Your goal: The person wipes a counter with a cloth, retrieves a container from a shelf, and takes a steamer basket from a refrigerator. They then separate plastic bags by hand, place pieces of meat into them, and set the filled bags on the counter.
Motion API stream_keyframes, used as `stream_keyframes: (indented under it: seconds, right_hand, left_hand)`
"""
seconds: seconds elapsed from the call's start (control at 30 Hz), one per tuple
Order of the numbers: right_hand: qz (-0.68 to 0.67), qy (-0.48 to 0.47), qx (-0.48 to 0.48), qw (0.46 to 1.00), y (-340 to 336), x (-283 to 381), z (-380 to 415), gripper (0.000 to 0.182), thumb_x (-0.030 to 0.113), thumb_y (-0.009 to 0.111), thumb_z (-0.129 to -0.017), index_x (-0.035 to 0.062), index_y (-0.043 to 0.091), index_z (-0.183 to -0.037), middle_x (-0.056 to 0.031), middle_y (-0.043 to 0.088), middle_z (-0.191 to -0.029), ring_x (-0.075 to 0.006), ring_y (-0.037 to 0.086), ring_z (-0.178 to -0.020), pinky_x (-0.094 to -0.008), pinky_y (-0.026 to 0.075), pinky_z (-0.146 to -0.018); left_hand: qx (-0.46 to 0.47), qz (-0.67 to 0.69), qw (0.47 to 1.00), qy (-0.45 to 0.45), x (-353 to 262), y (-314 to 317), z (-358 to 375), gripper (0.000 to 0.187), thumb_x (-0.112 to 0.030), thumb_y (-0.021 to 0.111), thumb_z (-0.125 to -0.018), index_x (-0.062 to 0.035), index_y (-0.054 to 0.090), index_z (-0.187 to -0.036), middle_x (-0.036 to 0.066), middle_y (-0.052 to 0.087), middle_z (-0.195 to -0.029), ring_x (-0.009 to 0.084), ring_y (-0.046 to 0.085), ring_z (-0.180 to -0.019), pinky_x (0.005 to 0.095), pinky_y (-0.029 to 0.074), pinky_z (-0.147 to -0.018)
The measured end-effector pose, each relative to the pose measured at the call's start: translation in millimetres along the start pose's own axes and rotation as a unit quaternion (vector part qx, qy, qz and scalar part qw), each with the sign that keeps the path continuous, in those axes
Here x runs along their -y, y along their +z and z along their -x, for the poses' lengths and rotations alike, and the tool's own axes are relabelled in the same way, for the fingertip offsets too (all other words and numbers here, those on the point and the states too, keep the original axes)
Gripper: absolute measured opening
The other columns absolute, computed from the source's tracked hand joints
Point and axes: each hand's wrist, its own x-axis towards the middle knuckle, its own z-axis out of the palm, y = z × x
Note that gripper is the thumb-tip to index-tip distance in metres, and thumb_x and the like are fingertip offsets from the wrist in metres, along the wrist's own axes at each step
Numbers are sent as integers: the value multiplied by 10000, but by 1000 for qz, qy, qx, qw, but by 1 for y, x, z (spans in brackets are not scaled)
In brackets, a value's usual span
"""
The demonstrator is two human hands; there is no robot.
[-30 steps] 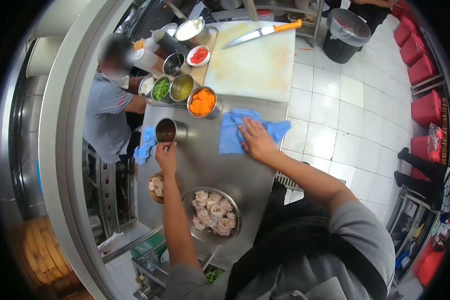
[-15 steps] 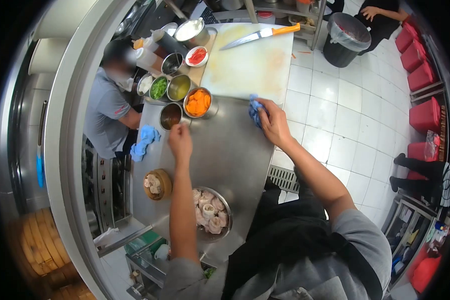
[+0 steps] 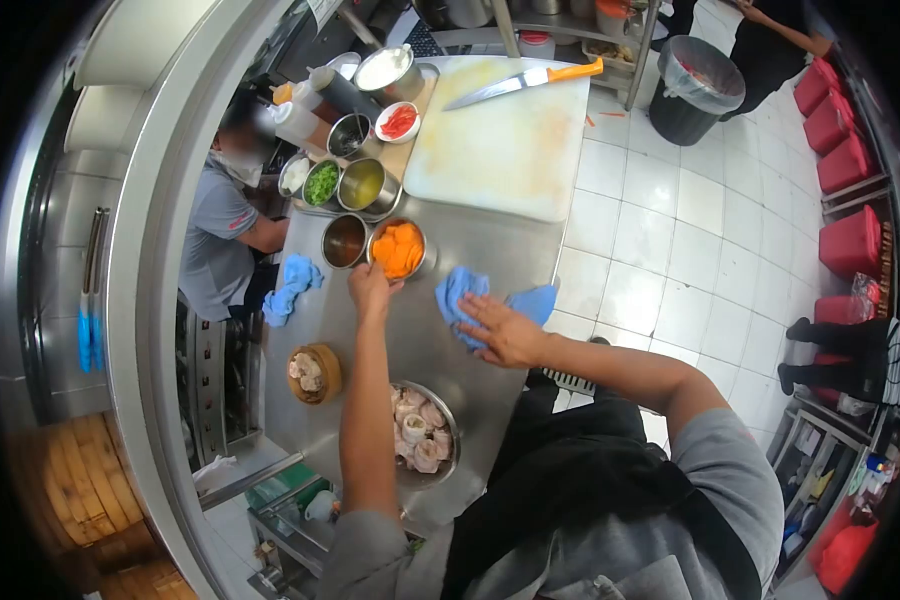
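Note:
My left hand [image 3: 372,290] is closed at the near rim of a metal container of sliced carrots [image 3: 398,249]. Just left of it stands a metal container of brown sauce [image 3: 345,241]. My right hand [image 3: 505,333] lies flat, fingers stretched out, on a blue cloth [image 3: 462,296] spread on the steel table [image 3: 425,350]. Part of the cloth shows beyond the hand, near the table's right edge. Closer to me sit a metal bowl of filled dumplings [image 3: 422,430] and a small bamboo steamer [image 3: 315,374] with dumplings in it.
An orange-handled knife [image 3: 525,82] lies on the white cutting board [image 3: 500,150]. Containers of chopped greens [image 3: 322,184], yellow liquid [image 3: 360,185] and red strips [image 3: 398,121] stand at the back left. Another blue cloth [image 3: 292,290] lies by a person [image 3: 215,235]. A lined bin [image 3: 695,95] stands on the floor.
The carrot container has come nearer to me, with my left hand now at it. My right hand has moved nearer and flattened; the bunched cloth is now spread out.

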Motion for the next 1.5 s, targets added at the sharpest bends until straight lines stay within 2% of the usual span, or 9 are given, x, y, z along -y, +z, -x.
stream_keyframes:
  seconds: [0.23, 0.6, 0.77, 1.0, 1.13, 1.2, 1.3, 1.43, 1.5]
  right_hand:
    - [7, -59, 54, 997, 45, -3, -84, 616, 349, 629, -864, 48, 514, -1389, -256, 347, -1524, -401, 288, -1441, -497, 207, -1199]
    - [171, 164, -65, 969, 47, -80, -177, 658, 387, 594, -885, 18, 472, -1417, -242, 395, -1495, -386, 340, -1408, -486, 251, -1174]
    - [138, 165, -115, 970, 9, -93, -122, 563, 295, 565, -913, 1, 487, -1387, -238, 429, -1459, -400, 375, -1381, -490, 304, -1148]
    - [167, 169, -189, 953, -59, -81, 24, 409, 72, 545, -874, -10, 566, -1274, -243, 573, -1277, -408, 534, -1206, -464, 447, -1021]
    - [61, 395, -67, 914, -114, -57, 121, 346, 85, 537, -891, -20, 591, -1216, -259, 621, -1164, -429, 586, -1064, -463, 494, -912]
    - [-61, 498, -135, 855, -143, -38, 166, 321, 159, 536, -952, 4, 595, -1226, -254, 672, -1011, -429, 637, -952, -466, 509, -861]
    - [-205, 576, -193, 767, -165, -12, 224, 306, 203, 492, -1024, 0, 597, -1227, -175, 704, -976, -202, 677, -721, -330, 550, -688]
    - [-356, 437, -323, 760, -172, 22, 210, 325, 205, 494, -1028, -38, 585, -1223, -108, 713, -989, -138, 656, -734, -296, 549, -699]
    - [-256, 377, -251, 854, -175, 35, 180, 345, 240, 508, -1019, 10, 569, -1269, -121, 696, -953, -183, 662, -783, -349, 541, -745]
  left_hand:
    - [-8, -4, 1000, 18, -24, -89, 50, 152, -71, 501, -943, 19, 572, -844, 132, 654, -880, 225, 693, -784, 380, 635, -669]
    - [-36, -51, 998, -13, -8, -123, 86, 132, -78, 538, -918, -44, 535, -790, 32, 582, -763, 85, 527, -594, 215, 442, -480]
    - [26, 19, 999, -29, 1, -81, 68, 144, -77, 515, -926, 50, 576, -955, 144, 659, -968, 224, 698, -819, 325, 616, -645]
    - [64, 57, 996, -34, 0, -12, 21, 188, -149, 548, -969, 31, 601, -952, 137, 668, -954, 233, 702, -821, 401, 633, -732]
    - [64, 84, 994, -29, 1, 18, -1, 231, -176, 572, -971, 43, 612, -1033, 150, 684, -969, 246, 705, -818, 391, 628, -715]
    - [72, 108, 991, -35, 0, 33, -16, 244, -181, 580, -970, 47, 612, -1053, 152, 686, -976, 249, 702, -822, 391, 627, -709]
    - [70, 78, 994, -23, 8, 36, -28, 253, -178, 585, -967, 55, 607, -1064, 160, 677, -1007, 263, 694, -854, 400, 622, -731]
    - [71, 170, 983, -28, 2, 26, -24, 351, -233, 603, -967, 63, 563, -1151, 211, 597, -1186, 325, 628, -1029, 444, 570, -850]
    - [66, 126, 989, -30, -6, 27, -3, 495, -327, 616, -962, 46, 519, -1273, 211, 531, -1314, 360, 539, -1190, 493, 485, -986]
